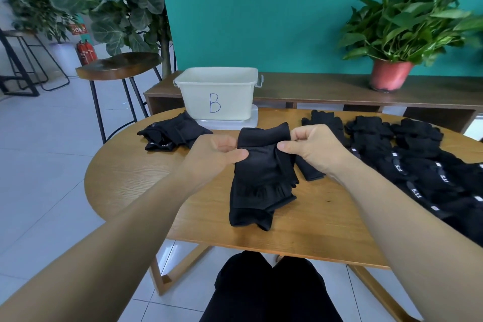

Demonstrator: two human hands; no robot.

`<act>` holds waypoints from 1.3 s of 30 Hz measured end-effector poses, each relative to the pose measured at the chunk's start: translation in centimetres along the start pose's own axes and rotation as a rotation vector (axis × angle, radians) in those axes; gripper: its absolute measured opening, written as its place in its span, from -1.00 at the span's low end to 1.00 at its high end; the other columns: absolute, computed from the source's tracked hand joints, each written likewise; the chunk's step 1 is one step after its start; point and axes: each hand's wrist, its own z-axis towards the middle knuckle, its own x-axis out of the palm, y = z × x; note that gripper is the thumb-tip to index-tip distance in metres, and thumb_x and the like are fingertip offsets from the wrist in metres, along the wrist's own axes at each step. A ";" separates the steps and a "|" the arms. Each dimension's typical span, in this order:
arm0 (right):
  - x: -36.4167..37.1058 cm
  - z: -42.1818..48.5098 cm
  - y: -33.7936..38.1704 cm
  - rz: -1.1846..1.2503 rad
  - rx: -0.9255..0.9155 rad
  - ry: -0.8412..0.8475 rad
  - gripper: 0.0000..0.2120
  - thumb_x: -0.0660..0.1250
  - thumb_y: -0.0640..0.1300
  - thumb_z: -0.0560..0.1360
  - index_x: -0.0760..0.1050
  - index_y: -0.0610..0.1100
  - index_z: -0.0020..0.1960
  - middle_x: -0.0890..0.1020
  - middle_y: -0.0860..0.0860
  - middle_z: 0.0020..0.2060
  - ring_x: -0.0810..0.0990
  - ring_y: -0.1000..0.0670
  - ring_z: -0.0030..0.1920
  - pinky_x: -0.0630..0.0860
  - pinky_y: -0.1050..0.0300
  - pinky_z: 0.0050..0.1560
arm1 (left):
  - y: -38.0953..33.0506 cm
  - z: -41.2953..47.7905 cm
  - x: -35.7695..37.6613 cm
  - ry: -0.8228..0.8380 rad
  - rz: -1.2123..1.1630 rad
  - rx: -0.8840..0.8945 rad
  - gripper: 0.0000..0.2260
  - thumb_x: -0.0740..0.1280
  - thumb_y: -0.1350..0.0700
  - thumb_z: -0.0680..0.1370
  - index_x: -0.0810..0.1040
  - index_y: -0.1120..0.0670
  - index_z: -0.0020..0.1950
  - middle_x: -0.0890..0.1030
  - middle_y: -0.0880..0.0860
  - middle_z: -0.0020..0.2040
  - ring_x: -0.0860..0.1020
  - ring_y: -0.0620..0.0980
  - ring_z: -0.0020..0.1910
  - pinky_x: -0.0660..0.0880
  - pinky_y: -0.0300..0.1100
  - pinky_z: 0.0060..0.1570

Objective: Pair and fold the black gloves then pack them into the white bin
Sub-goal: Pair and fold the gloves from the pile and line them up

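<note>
Knees (269,290) under table (146,172) edge — glove pair (261,180) in hand
Left hand (214,154) and right hand (313,149) each pinch its far end, mid-table; long axis runs from the person toward the white bin (217,97) — near end flat on the wood.

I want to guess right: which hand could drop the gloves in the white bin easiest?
Probably the left hand: it pinches the glove pair directly before the white bin, while the right hand holds it nearer the loose pile.

Bare forearms (122,227), black trousers (269,293).
</note>
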 end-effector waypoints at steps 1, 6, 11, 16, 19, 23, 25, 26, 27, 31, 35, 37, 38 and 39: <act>0.1 0.4 -0.3 0.010 -0.004 -0.003 -0.64 0.44 -0.22 0.49 0.34 -0.21 -0.38 0.33 0.04 -0.52 0.27 0.10 -0.47 0.29 0.30 -0.39 | 0.2 0.4 0.1 -0.004 0.002 -0.002 -0.77 0.47 0.09 0.51 0.66 0.06 0.16 0.70 -0.08 0.06 0.62 -0.17 0.09 0.50 -0.22 0.19; 0.6 2.8 -1.1 0.049 0.000 -0.006 -0.57 0.39 -0.28 0.52 0.32 -0.13 -0.46 0.35 0.20 -0.67 0.33 0.21 -0.60 0.28 0.41 -0.49 | 1.1 2.6 0.5 -0.022 -0.018 0.020 -0.93 0.44 0.16 0.53 0.69 0.00 -0.04 0.72 -0.14 -0.11 0.65 -0.24 -0.07 0.50 -0.41 -0.05; 1.1 6.3 -2.0 0.088 0.005 -0.025 -0.57 0.37 -0.32 0.53 0.33 -0.11 -0.45 0.35 0.20 -0.68 0.33 0.21 -0.62 0.26 0.47 -0.50 | 1.7 6.3 0.4 -0.080 -0.061 0.018 -0.91 0.43 0.24 0.53 0.69 0.11 0.00 0.73 -0.04 -0.12 0.67 -0.17 -0.11 0.54 -0.40 -0.13; 1.6 9.2 -3.2 0.113 0.003 -0.016 -0.63 0.35 -0.34 0.54 0.41 -0.11 -0.39 0.44 0.21 -0.64 0.40 0.25 -0.59 0.30 0.48 -0.48 | 2.6 9.5 0.1 -0.087 -0.038 -0.006 -0.88 0.42 0.22 0.53 0.69 0.12 0.05 0.72 -0.02 -0.07 0.67 -0.17 -0.09 0.52 -0.44 -0.16; 1.7 10.1 -3.9 0.126 -0.001 -0.012 -0.70 0.35 -0.33 0.54 0.45 -0.15 -0.35 0.51 0.19 -0.59 0.45 0.24 -0.56 0.34 0.47 -0.45 | 3.2 10.5 0.1 -0.082 -0.042 -0.002 -0.88 0.42 0.23 0.53 0.69 0.12 0.04 0.73 -0.03 -0.07 0.67 -0.15 -0.06 0.52 -0.43 -0.13; 2.0 10.6 -5.1 0.100 0.002 -0.019 -0.95 0.38 -0.30 0.52 0.62 -0.27 -0.09 0.72 -0.12 -0.17 0.70 -0.04 -0.14 0.62 0.13 -0.05 | 4.0 10.8 0.4 -0.054 -0.023 0.004 -0.87 0.42 0.23 0.53 0.69 0.13 0.05 0.73 0.00 -0.06 0.68 -0.10 -0.03 0.56 -0.33 -0.01; 2.0 10.3 -5.7 0.088 0.005 -0.018 -0.94 0.39 -0.30 0.52 0.62 -0.28 -0.05 0.72 -0.15 -0.13 0.70 -0.12 -0.06 0.62 0.01 0.07 | 4.3 10.4 0.7 -0.033 -0.035 0.013 -0.87 0.41 0.26 0.53 0.69 0.13 0.04 0.73 0.00 -0.06 0.68 -0.08 -0.02 0.57 -0.26 0.05; 2.0 10.1 -5.9 0.084 0.004 -0.016 -0.94 0.39 -0.31 0.52 0.63 -0.28 -0.04 0.72 -0.15 -0.13 0.70 -0.13 -0.06 0.61 -0.03 0.09 | 4.4 10.1 0.8 -0.024 -0.036 0.020 -0.88 0.40 0.27 0.54 0.69 0.12 0.03 0.73 0.00 -0.07 0.68 -0.08 -0.03 0.56 -0.26 0.04; 1.9 9.8 -6.0 0.080 0.003 -0.012 -0.94 0.39 -0.31 0.52 0.63 -0.28 -0.04 0.72 -0.15 -0.14 0.70 -0.13 -0.06 0.61 -0.05 0.10 | 4.4 9.8 0.9 -0.019 -0.033 0.023 -0.88 0.40 0.26 0.54 0.69 0.11 0.01 0.73 -0.01 -0.09 0.68 -0.09 -0.04 0.56 -0.28 0.03; 1.9 8.4 -6.3 0.048 0.000 0.017 -0.93 0.39 -0.29 0.52 0.64 -0.25 -0.03 0.73 -0.10 -0.14 0.70 -0.09 -0.06 0.60 -0.05 0.12 | 4.9 8.2 0.9 0.027 -0.044 0.017 -0.89 0.39 0.25 0.55 0.68 0.12 0.03 0.73 0.01 -0.08 0.68 -0.03 -0.02 0.56 -0.18 0.10; 2.1 6.9 -6.3 0.047 -0.015 0.029 -0.92 0.39 -0.30 0.51 0.65 -0.23 -0.02 0.73 -0.09 -0.13 0.70 -0.07 -0.05 0.60 -0.01 0.12 | 4.9 6.6 0.9 0.027 -0.045 0.040 -0.91 0.39 0.27 0.55 0.67 0.14 -0.01 0.73 0.03 -0.10 0.69 -0.05 -0.07 0.56 -0.26 -0.01; 2.1 6.2 -6.1 0.046 -0.016 0.035 -0.91 0.39 -0.31 0.51 0.65 -0.21 -0.02 0.73 -0.07 -0.13 0.70 -0.04 -0.05 0.61 0.08 0.09 | 4.7 5.9 1.0 0.031 -0.034 0.063 -0.91 0.38 0.29 0.55 0.67 0.13 -0.07 0.73 0.02 -0.15 0.68 -0.12 -0.15 0.52 -0.38 -0.14; 2.1 5.8 -6.0 0.047 -0.019 0.038 -0.90 0.39 -0.31 0.51 0.66 -0.19 -0.02 0.73 -0.05 -0.13 0.70 -0.03 -0.06 0.61 0.13 0.07 | 4.7 5.6 1.0 0.037 -0.021 0.072 -0.90 0.39 0.28 0.55 0.66 0.12 -0.09 0.73 0.01 -0.16 0.67 -0.14 -0.18 0.50 -0.41 -0.17; 2.1 5.4 -5.9 0.048 -0.022 0.041 -0.90 0.40 -0.31 0.51 0.66 -0.18 -0.03 0.73 -0.04 -0.14 0.70 -0.02 -0.06 0.61 0.18 0.05 | 4.8 5.3 1.0 0.041 -0.004 0.078 -0.91 0.39 0.27 0.55 0.66 0.12 -0.10 0.73 0.00 -0.17 0.66 -0.15 -0.18 0.48 -0.43 -0.18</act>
